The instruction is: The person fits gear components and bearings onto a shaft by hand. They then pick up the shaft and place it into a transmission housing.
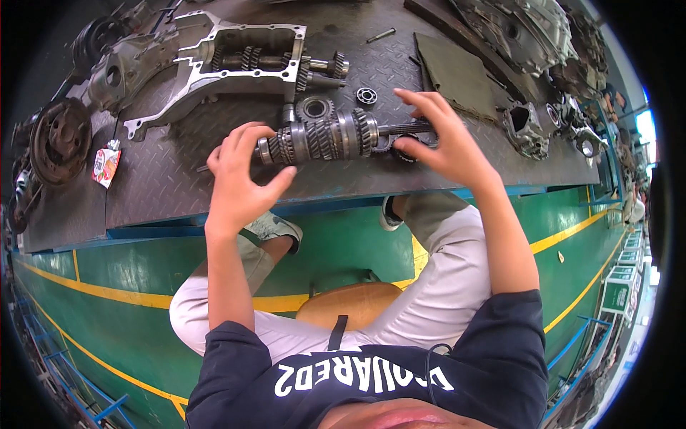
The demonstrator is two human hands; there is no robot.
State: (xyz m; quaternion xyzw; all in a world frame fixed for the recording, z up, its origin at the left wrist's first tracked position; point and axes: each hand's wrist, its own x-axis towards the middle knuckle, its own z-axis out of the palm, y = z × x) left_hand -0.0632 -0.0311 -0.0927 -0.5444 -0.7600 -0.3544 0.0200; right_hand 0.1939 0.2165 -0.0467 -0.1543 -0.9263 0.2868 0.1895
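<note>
A transmission gear shaft [325,139] with several helical gears lies sideways near the front of the metal bench. My left hand [239,168] is at its left end, fingers curved over and thumb apart from it. Around the thin splined right end, my right hand [446,139] has its fingers and thumb spread wide, not closed on it. A dark toothed ring [409,148] lies under that hand, partly hidden by the thumb. Just behind the shaft are a loose gear [314,109] and a ball bearing [366,95].
An open gearbox housing [246,74] with gears inside stands behind at left. A bolt [381,35], a dark mat [461,75] and a small metal casing [525,129] are farther back and right. At left are a rusty drum [61,139] and a red-white packet [106,164].
</note>
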